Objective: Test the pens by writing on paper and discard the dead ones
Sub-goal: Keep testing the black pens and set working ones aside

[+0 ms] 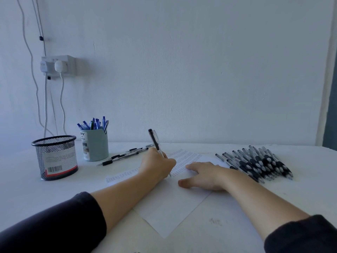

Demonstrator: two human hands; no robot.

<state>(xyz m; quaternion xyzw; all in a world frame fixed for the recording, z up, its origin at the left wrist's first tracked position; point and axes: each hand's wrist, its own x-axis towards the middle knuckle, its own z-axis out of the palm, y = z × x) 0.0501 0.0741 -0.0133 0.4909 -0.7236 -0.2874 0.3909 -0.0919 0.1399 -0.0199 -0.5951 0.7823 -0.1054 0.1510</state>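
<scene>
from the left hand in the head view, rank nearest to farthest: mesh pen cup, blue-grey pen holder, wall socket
1. blue-grey pen holder, behind and to the left of the left hand
2. mesh pen cup, further left on the table
3. wall socket, up on the wall, far left

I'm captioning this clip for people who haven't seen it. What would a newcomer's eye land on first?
First, the left hand gripping a pen with its tip on the paper at the table's centre, while the right hand lies flat on the sheet. Next, the big pile of black pens to the right. On the left stand a mesh cup and a holder of blue pens.
</scene>
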